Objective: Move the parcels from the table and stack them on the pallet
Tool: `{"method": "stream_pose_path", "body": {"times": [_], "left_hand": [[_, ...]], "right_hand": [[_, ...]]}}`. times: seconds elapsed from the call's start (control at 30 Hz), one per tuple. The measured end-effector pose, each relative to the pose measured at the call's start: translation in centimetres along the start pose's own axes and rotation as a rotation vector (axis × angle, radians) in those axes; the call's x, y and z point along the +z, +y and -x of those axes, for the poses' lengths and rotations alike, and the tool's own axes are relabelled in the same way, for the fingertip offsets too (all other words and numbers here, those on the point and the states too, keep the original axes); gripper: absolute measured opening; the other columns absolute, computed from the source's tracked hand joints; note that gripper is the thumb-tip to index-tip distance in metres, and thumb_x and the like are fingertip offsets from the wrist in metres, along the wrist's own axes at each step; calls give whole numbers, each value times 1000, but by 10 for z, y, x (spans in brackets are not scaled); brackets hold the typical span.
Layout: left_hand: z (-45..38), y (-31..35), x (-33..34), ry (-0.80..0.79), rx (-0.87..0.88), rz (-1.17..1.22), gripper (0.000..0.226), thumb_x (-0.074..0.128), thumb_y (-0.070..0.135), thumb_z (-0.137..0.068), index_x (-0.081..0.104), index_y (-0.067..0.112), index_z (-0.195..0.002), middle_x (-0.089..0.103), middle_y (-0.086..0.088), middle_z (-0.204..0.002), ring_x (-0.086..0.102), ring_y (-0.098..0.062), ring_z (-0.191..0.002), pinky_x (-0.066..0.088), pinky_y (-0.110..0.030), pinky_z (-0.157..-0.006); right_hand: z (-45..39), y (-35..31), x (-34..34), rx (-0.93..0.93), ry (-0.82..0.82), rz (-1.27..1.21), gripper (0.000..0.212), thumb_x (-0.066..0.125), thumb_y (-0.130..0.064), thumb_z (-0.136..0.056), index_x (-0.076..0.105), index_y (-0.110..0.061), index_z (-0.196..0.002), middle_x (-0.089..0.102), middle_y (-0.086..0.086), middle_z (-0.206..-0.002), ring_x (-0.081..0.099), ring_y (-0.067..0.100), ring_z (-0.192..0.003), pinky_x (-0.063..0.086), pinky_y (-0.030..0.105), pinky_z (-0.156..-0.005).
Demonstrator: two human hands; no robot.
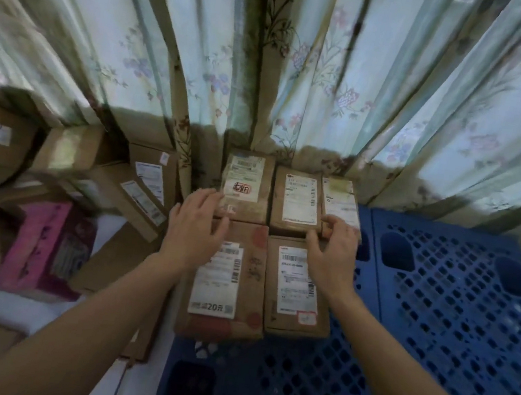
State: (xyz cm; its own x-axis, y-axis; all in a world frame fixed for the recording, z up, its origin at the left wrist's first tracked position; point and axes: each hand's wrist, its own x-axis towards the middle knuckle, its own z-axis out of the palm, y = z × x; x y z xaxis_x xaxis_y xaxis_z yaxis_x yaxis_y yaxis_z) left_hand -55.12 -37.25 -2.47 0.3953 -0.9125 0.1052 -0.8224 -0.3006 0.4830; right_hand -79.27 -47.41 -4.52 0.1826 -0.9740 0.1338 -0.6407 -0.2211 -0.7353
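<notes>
Blue pallet [457,308]: parcels [227,279] lengthwise toward curtain [205,55].

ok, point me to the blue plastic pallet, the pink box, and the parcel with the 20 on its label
blue plastic lattice pallet [457,308]: head view, bare grid right of the parcels.
pink cardboard box [45,244]: head view, its top face.
brown cardboard parcel with the 20 label [215,286]: head view, white label.
</notes>
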Motion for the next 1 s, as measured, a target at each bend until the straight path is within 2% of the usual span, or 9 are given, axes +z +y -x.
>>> {"method": "stream_pose_path", "body": {"times": [0.1, 0.27, 0.4, 0.53, 0.6, 0.87, 1.0], "left_hand": [[10, -40, -32, -10, -43, -30, 57, 48, 45, -99, 41, 21, -151, 40, -2, -155, 35, -24, -146, 29, -60, -117], [52, -140, -102, -7, -116, -49, 59, 49, 43, -102, 32, 25, -156, 29, 0, -164, 21, -21, -154, 17, -58, -123], [79, -229, -165, 28, -197, -122, 61, 42, 48, -101, 33, 23, -156, 29, 0, -165, 19, -20, -155, 17, -55, -124], [104, -299, -219, 50, -299, -180, 61, 46, 46, -102, 33, 21, -157, 28, -1, -166, 19, -20, -155, 18, -55, -123], [113, -328, -242, 53, -364, -230, 63, 45, 48, -102, 31, 21, -158, 26, -1, -167, 18, -20, -155, 16, -54, -124], [140, -413, -297, 36, -538, -295, 66, 44, 48, -102, 27, 21, -160, 21, 0, -168, 15, -18, -156, 13, -56, -124], [123, -447, -309, 37, -532, -301, 69, 48, 47, -100, 25, 22, -160, 24, 0, -167, 18, -19, -155, 16, -56, -124]], "right_hand": [[17, -54, 28, -103, -102, 34, 44, 57, -36, -100, 50, -19, -140, 52, 3, -136, 44, 20, -128, 40, 36, -107], [68, -148, 91, -174, -166, 25, 49, 58, -38, -101, 47, -22, -145, 45, 0, -145, 40, 18, -135, 26, 25, -102], [99, -212, 162, -216, -246, 44, 55, 60, -36, -100, 43, -19, -150, 45, 4, -152, 37, 21, -142, 29, 34, -116], [115, -261, 218, -300, -362, 107, 61, 61, -40, -98, 41, -17, -151, 47, 5, -150, 41, 24, -141, 32, 38, -118], [121, -285, 241, -349, -413, 151, 65, 62, -40, -97, 38, -17, -154, 43, 5, -154, 37, 24, -145, 33, 45, -120], [125, -381, 316, -429, -584, 95, 67, 58, -41, -99, 33, -19, -157, 39, 2, -158, 34, 20, -148, 32, 46, -122], [118, -423, 364, -426, -665, 93, 66, 56, -42, -101, 31, -18, -157, 36, 2, -158, 32, 21, -148, 29, 37, -121]]}}
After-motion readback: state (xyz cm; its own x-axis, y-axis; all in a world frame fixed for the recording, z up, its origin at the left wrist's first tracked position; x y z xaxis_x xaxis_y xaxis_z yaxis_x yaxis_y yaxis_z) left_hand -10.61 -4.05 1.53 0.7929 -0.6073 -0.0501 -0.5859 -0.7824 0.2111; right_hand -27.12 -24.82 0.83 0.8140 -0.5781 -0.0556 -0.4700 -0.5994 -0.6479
